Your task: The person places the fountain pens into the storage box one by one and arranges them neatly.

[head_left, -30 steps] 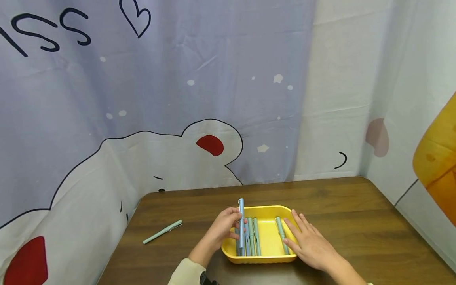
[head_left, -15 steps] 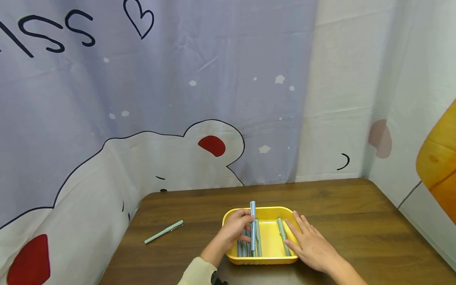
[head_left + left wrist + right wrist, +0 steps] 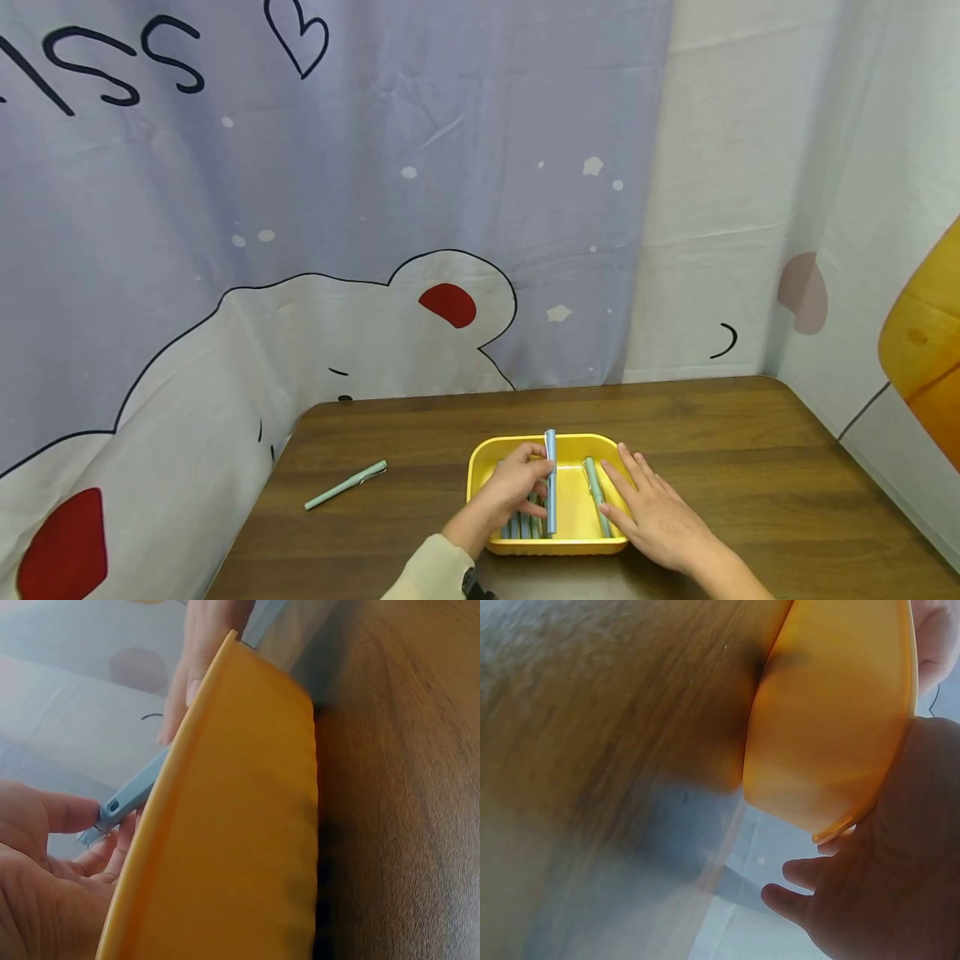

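Note:
My left hand [image 3: 516, 485] pinches a light blue pen [image 3: 551, 483] between thumb and fingers, held lengthwise over the yellow tray [image 3: 555, 547]. The left wrist view shows the blue pen [image 3: 131, 793] at the thumb tip, partly hidden by the tray wall [image 3: 225, 802]. Under that hand several blue and green pens [image 3: 525, 527] lie side by side at the tray's left, partly covered. A green pen [image 3: 597, 497] lies alone at the tray's right side. My right hand [image 3: 654, 510] rests with spread, straight fingers on the tray's right rim.
Another green pen [image 3: 345, 485] lies slanted on the wooden table [image 3: 720, 433], left of the tray. A printed curtain [image 3: 450, 167] hangs behind the table's far edge and along its right side.
My left hand has carried the blue pen rightward across the tray, from over the left row to just right of it. The right hand has stayed on the rim.

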A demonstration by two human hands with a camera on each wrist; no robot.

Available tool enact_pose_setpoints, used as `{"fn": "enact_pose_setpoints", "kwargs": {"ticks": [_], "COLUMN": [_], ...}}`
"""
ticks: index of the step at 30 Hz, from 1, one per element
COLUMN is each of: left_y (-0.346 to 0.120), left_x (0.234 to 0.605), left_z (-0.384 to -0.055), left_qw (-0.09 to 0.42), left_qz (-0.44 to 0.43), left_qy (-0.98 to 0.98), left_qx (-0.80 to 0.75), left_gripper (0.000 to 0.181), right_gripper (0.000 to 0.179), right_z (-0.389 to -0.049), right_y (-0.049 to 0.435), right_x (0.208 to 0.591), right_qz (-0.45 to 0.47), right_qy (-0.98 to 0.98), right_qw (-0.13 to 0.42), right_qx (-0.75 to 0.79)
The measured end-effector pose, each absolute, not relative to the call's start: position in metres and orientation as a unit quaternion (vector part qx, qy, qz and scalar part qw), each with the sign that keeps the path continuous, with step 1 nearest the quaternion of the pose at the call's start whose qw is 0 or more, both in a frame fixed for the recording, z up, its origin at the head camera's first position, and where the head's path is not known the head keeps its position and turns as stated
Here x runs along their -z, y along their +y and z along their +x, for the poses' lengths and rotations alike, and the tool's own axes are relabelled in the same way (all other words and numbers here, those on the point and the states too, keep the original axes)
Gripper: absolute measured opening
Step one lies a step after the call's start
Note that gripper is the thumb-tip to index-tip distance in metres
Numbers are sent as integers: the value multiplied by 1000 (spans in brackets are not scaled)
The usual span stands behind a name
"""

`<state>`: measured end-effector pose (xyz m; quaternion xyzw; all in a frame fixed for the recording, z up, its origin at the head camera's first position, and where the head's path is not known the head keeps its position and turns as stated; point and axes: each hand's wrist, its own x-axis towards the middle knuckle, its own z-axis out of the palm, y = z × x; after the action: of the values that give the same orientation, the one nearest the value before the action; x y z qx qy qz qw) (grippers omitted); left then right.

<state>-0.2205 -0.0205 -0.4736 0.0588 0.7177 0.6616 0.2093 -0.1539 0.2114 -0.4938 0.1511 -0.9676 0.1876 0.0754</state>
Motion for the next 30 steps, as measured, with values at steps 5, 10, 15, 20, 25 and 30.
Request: {"fn": "enact_pose_setpoints", "kwargs": {"ticks": [5, 10, 15, 20, 25, 30], "left_y": [-13, -6, 1, 9, 14, 18], "left_x": [474, 476, 481, 486, 488, 491], "left_z": [-219, -218, -218, -217, -216, -216], "left_qw": [211, 220, 229, 232, 232, 232], "left_qz": [64, 68, 61, 56, 54, 53], "left_qy": [725, 731, 732, 732, 736, 747], "left_qx": [-652, -643, -639, -639, -633, -621], "left_gripper": [27, 27, 24, 20, 18, 16], "right_gripper": [62, 62, 62, 62, 61, 61], "right_z": [-155, -156, -155, -156, -155, -155], "right_y": [211, 212, 212, 212, 212, 212], "right_x": [495, 495, 496, 497, 497, 497], "right_qz": [152, 151, 151, 153, 157, 159], "right_qy": [-968, -968, -968, -967, -966, -965], "right_qw": [78, 77, 74, 77, 87, 87], "right_qx": [-187, -187, -186, -187, -187, -188]}}
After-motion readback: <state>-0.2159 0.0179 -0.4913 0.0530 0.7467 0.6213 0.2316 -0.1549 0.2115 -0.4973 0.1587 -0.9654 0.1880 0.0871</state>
